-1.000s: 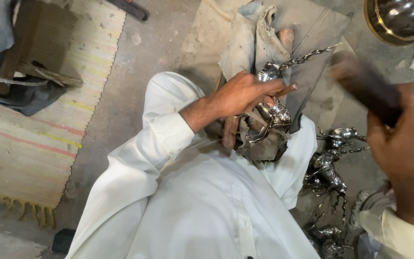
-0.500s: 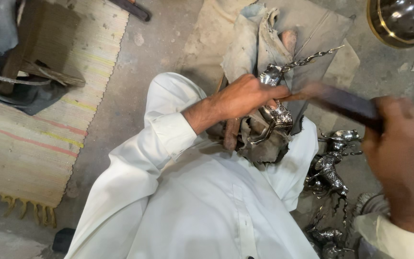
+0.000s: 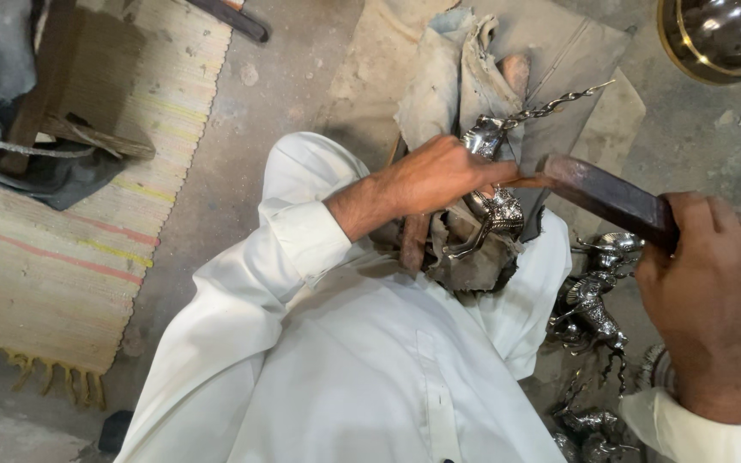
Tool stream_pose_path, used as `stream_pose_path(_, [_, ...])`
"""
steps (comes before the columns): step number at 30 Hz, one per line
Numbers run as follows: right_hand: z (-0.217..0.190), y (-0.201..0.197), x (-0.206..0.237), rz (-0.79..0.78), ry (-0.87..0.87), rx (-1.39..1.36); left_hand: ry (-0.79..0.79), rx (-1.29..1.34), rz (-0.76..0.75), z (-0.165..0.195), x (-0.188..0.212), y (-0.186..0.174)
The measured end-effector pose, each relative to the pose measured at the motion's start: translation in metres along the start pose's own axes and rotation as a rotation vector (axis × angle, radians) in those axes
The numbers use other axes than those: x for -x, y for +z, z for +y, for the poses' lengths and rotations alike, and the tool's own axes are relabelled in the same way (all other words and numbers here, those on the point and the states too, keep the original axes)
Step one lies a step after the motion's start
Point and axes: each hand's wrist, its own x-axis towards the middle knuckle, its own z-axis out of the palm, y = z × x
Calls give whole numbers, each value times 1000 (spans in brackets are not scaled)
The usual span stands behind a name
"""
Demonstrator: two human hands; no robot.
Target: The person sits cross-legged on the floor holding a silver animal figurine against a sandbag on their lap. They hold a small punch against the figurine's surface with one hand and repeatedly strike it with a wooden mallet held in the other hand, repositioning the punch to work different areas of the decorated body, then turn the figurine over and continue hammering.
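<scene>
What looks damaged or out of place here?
Nothing looks broken. The cloth under the silver metal figurine is grimy and frayed, bunched unevenly on the floor. More metal figurines lie jumbled by the right knee. The left hand steadies the figurine; the right hand grips a dark wooden tool.

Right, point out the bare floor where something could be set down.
Bare concrete floor lies between the striped mat and the grey cloth. Another patch lies below the brass bowl. By the right hand it is crowded with silver figurines.
</scene>
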Motion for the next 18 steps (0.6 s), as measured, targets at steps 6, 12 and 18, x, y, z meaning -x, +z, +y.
stream_pose_path(6, [-6, 9, 2, 120, 234, -455, 28, 58, 37, 0, 5, 0])
stream_pose_path(12, [1, 17, 6, 103, 85, -224, 2, 59, -19, 1, 7, -2])
stream_pose_path(18, [-3, 16, 7, 47, 66, -76, -70, 69, -99, 0, 3, -2])
